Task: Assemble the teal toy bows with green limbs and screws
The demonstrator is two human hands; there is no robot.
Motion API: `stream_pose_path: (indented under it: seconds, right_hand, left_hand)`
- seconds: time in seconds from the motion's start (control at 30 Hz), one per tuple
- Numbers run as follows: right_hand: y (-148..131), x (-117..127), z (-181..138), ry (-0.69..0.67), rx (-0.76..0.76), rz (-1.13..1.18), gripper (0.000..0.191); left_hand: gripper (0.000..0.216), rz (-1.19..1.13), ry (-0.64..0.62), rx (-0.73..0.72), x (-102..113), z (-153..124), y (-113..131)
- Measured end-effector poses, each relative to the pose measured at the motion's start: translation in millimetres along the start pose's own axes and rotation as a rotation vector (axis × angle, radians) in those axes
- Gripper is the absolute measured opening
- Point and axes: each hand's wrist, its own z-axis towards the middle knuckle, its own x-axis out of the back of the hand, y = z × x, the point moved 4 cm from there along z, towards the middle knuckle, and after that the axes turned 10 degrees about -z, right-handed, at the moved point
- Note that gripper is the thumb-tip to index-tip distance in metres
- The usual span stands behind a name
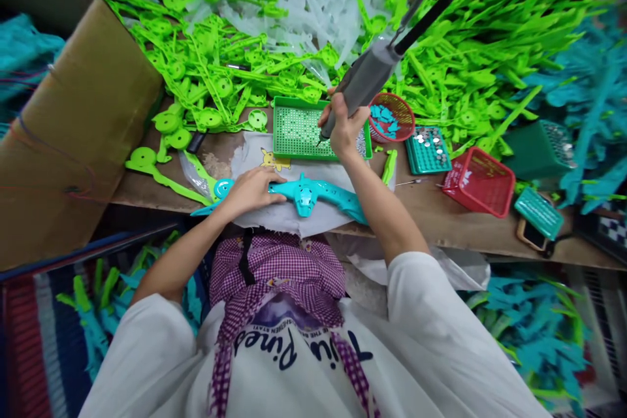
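Head view: I sit at a brown wooden workbench (431, 209); both my hands are over it
Left hand (252, 189): lies flat, fingers loosely together, palm pressing on the turquoise moulded plastic toy part (306, 194); not curled round it
Toy part place: flat on a white printed sheet (255, 153) at the near bench edge, just in front of my chest; long axis runs left to right
Right hand (345, 129): fingers wrapped tight round the grey cylindrical power screwdriver (365, 75); black cable leaves its top
Screwdriver tip: points down over the green perforated plastic tray (294, 134); touching or not, cannot tell
Right of tray: round red mesh basket (404, 108) holding turquoise bits; small teal tray (416, 163) with silver discs; red rectangular mesh basket (482, 183)
Behind: heap of bright green plastic parts (220, 72)
Far left: brown cardboard box (83, 117)
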Motion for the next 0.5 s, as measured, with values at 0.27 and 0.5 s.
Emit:
stream_pose_path:
  seconds: [0.27, 0.5]
  right_hand:
    - [-69.5, 56.9, -29.5, 0.096, -0.006, 0.097, 0.055]
    - [-79.3, 72.9, -85.0, -0.011, -0.09, 0.163, 0.055]
  left_hand:
    - [0.042, 0.001, 0.015, -0.01, 2.5, -1.8, 2.5]
    - [0.042, 0.012, 0.011, 0.01, 1.9, -0.7, 1.4]
